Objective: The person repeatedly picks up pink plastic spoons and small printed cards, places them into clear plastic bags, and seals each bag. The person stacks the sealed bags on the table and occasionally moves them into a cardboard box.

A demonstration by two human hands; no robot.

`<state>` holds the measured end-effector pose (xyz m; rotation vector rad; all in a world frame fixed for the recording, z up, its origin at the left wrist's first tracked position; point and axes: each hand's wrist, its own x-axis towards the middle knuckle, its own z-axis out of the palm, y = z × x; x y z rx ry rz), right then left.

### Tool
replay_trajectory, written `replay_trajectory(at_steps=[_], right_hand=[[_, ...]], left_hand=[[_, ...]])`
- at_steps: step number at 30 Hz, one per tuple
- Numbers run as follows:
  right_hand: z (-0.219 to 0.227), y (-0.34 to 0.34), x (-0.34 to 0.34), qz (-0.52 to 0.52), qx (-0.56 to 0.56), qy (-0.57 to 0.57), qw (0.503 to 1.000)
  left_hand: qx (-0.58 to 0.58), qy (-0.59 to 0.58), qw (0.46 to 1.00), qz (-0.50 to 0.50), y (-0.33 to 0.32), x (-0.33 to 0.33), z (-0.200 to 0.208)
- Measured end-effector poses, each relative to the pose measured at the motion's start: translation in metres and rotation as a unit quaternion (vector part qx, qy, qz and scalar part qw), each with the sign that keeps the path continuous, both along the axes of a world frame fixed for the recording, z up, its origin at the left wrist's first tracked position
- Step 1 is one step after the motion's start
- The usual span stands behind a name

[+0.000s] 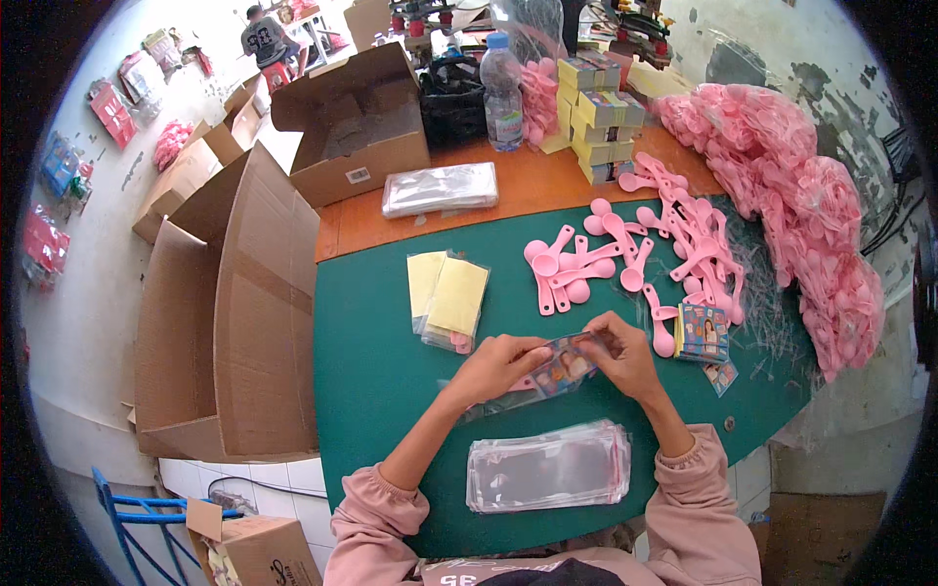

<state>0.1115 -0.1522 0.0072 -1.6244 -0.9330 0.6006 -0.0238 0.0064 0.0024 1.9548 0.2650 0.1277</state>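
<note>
A clear plastic bag (561, 377) with a colourful printed card in it spans the space between my hands. My left hand (500, 369) pinches its left end, where a bit of pink shows through the plastic. At the other end, my right hand (623, 357) has its fingers closed on the bag's edge. Nearer me lies a stack of flat clear bags (547, 471). Beyond my left hand are packets with yellow card backs (456, 296). Loose pink spoons (637, 266) are heaped past my right hand, beside a small stack of printed cards (702, 333) and a single card (721, 378).
Large plastic bags of pink spoons (772, 166) line the table's right side. Stacked card bundles (603, 127), a water bottle (502, 103), a bag pack (440, 189) and an open carton (352, 127) stand at the back. A tall carton (264, 313) borders the left edge.
</note>
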Motion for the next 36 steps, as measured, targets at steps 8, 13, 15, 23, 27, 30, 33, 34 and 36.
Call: replay_trajectory(at_steps=[8, 13, 15, 23, 27, 30, 33, 34, 36], right_hand=[[-0.003, 0.005, -0.009, 0.15, -0.05, -0.058, 0.986], [-0.011, 0.002, -0.003, 0.148, -0.023, -0.004, 0.989], [-0.007, -0.001, -0.001, 0.125, -0.052, 0.028, 0.99], [-0.007, -0.004, 0.018, 0.009, -0.019, -0.048, 0.999], [-0.006, -0.004, 0.012, 0.043, -0.002, -0.038, 0.998], [0.005, 0.002, 0.002, 0.07, -0.013, 0.207, 0.976], [0.002, 0.001, 0.0, 0.075, 0.001, 0.226, 0.971], [-0.005, 0.002, 0.001, 0.105, -0.021, 0.159, 0.981], [-0.009, 0.001, -0.002, 0.135, -0.042, 0.089, 0.986]], left_hand=[[0.058, 0.045, 0.997, -0.037, -0.013, 0.001, 0.013], [0.058, 0.074, 0.996, -0.011, -0.013, -0.001, 0.026], [0.046, 0.07, 0.994, -0.067, 0.005, -0.002, 0.022], [-0.02, 0.043, 0.993, -0.105, 0.029, -0.008, -0.003], [0.009, 0.041, 0.993, -0.109, 0.025, -0.006, 0.001], [-0.056, 0.043, 0.993, -0.097, 0.025, -0.008, 0.003], [-0.01, 0.071, 0.991, -0.116, 0.021, -0.004, 0.007], [-0.017, 0.043, 0.992, -0.116, 0.019, -0.003, 0.005], [-0.023, 0.013, 0.993, -0.117, 0.012, -0.002, 0.004]])
